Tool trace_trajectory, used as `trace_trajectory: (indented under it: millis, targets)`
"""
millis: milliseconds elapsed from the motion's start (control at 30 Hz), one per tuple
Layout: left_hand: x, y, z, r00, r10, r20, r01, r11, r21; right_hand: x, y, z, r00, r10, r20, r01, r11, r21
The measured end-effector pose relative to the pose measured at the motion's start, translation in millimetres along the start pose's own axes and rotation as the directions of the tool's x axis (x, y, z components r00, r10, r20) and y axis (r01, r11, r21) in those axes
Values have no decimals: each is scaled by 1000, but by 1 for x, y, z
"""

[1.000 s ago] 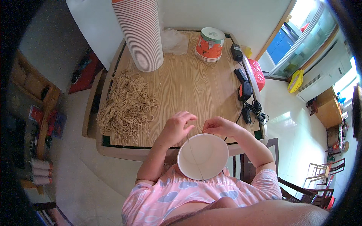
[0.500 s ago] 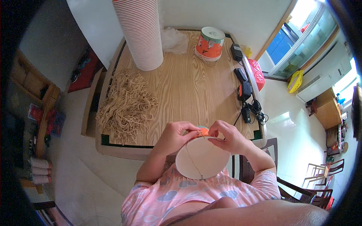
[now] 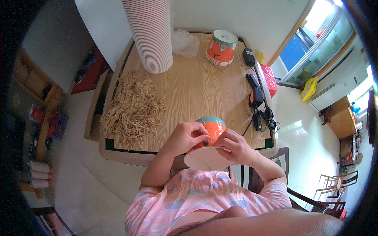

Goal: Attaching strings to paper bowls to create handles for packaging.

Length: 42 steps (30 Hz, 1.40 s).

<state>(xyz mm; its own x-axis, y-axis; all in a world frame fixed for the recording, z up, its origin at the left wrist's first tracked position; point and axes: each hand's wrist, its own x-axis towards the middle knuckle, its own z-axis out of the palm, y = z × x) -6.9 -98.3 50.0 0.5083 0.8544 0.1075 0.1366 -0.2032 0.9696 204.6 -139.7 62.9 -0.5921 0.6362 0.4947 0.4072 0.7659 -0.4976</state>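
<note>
At the table's near edge, over my lap, I have an orange and teal paper bucket (image 3: 215, 129) tilted with its open white mouth toward me. A thin tan string (image 3: 202, 159) runs across the mouth. My left hand (image 3: 188, 137) is closed in a pinch on the string at the bucket's rim. Close beside it, my right hand (image 3: 236, 147) is also closed, its fingers at the rim by the same string; exactly what sits between those fingertips is partly hidden. A loose heap of tan strings (image 3: 134, 110) lies on the table's left side.
On the wooden table (image 3: 189, 90) stand a tall stack of white-rimmed paper buckets (image 3: 153, 43) and a short upside-down orange stack (image 3: 221, 47). A clear plastic bag (image 3: 186, 42) lies between them. Black adapters (image 3: 256, 97) and a coiled cable (image 3: 267, 114) line the right edge.
The bucket has tipped so that more of its orange side and teal base shows, and less of its inside. Both hands have shifted slightly with it, staying at the rim.
</note>
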Motion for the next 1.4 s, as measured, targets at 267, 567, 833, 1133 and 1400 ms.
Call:
trace_trajectory:
  millis: [267, 567, 833, 1133, 1400]
  targets:
    - [-7, -4, 6, 1000, -1, -6, 1, 1000, 10, -5, -5, -1, 999, 49, -11, -50, 998, -49]
    - [-6, -3, 8, 999, 11, -44, -9, 999, 46, -7, -4, 3, 998, 65, -17, -67, 987, -146]
    - [-3, 2, 9, 999, 8, -50, -5, 998, 55, -8, -3, 4, 997, 81, 14, -78, 987, -142]
    - [-3, -4, 8, 995, 45, -93, -38, 996, 84, -5, -3, 5, 991, 114, -72, -122, 984, -129]
    - [-3, -3, 7, 992, 46, -117, -36, 996, 84, -1, -6, 4, 990, 114, -86, -124, 985, -116]
